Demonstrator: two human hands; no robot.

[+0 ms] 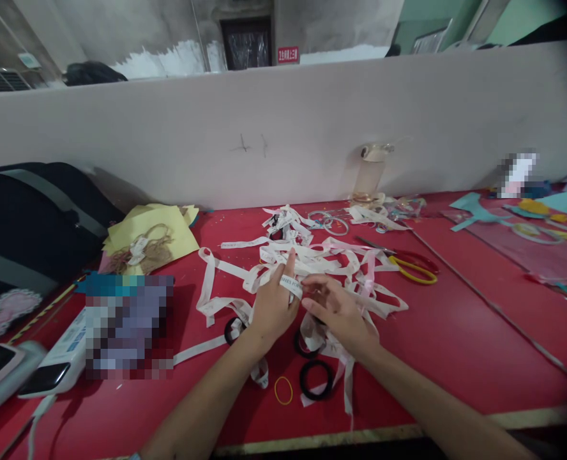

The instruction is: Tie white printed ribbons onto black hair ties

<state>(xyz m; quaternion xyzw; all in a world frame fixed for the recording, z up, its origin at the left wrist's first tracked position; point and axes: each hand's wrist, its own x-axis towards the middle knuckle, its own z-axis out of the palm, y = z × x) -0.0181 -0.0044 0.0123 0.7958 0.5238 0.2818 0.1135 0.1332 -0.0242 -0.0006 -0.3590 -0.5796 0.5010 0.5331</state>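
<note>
A white ribbon with dark printed lettering (290, 285) is wrapped around the fingers of my left hand (272, 310), whose index finger points up and away. Close by on the right, my right hand (343, 313) has its fingers curled in at the ribbon's edge; its grip is partly hidden. Beneath and beyond both hands spreads a tangle of white ribbon (312, 259), with a pink stretch on its right. Black rings (316, 379) lie below the right hand, one partly covered by ribbon. Another black ring (230, 331) sits left of my left wrist.
Yellow-handled scissors (415, 269) lie right of the tangle. A yellow rubber band (283, 390) is near the front edge. A clear bottle (370, 172) stands by the grey partition (192, 140). Yellow paper (181, 227), a white power bank (56, 364) and a dark bag (39, 217) are leftward.
</note>
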